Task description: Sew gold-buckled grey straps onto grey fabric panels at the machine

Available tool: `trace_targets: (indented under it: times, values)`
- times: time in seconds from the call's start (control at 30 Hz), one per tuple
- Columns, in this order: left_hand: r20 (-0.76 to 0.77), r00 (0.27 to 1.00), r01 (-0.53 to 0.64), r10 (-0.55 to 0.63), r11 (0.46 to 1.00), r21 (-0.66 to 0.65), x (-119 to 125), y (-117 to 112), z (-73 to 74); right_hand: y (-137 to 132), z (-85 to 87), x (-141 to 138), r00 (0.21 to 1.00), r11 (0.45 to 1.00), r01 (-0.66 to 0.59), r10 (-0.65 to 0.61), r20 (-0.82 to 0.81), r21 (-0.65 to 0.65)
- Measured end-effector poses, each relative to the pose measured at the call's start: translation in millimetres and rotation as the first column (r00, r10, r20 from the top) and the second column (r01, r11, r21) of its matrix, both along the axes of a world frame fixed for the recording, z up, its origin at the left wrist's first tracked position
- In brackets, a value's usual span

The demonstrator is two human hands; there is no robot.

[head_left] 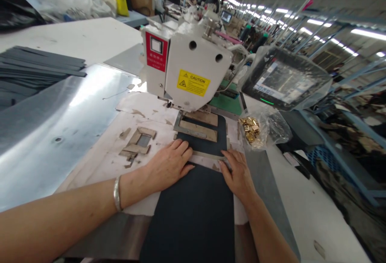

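A dark navy piece of material lies under the metal clamp frame of a white sewing machine. My left hand rests on the left front edge of this piece, fingers lightly bent, thumb apart. At its right front corner, my right hand lies with thumb and fingers spread, fingertips touching the edge. Nearer to me, a larger dark navy panel lies flat; my left thumb reaches its far edge. The machine's needle area is mostly hidden behind its head.
Dark strips are stacked at the left beside a shiny metal plate. A taped rectangular template lies left of the clamp. To the right are a plastic bag of gold-coloured buckles and a plastic-wrapped control screen.
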State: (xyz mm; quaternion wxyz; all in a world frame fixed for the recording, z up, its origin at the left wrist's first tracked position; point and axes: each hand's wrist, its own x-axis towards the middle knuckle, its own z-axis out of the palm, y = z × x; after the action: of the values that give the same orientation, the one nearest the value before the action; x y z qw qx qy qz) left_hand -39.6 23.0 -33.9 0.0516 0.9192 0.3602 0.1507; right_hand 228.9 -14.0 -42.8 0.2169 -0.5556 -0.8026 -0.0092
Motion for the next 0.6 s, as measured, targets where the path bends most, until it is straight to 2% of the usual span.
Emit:
trace_targets:
  times: [0.27, 0.4, 0.5, 0.6]
  values:
    - [0.018, 1.0, -0.008, 0.007, 1.0, 0.018, 0.4, 0.8, -1.7, 1.4, 2.6, -2.8, 0.998, 1.0, 0.002, -0.002, -0.058, -0.01]
    - [-0.004, 1.0, -0.023, 0.024, 0.999, 0.036, 0.8, 0.9, -4.2, 0.7, 1.4, -2.7, 0.989, 1.0, 0.004, 0.001, -0.151, 0.03]
    - [-0.014, 0.999, -0.03, 0.03, 0.999, 0.013, 1.3, 0.1, -4.4, 19.3, 5.7, 14.5, 0.98, 0.995, 0.052, -0.035, -0.196, 0.083]
    - [-0.007, 1.0, -0.023, 0.023, 1.0, -0.002, 1.7, 0.4, -3.6, 58.5, 15.7, 51.1, 0.97, 0.964, 0.239, -0.232, -0.07, 0.118]
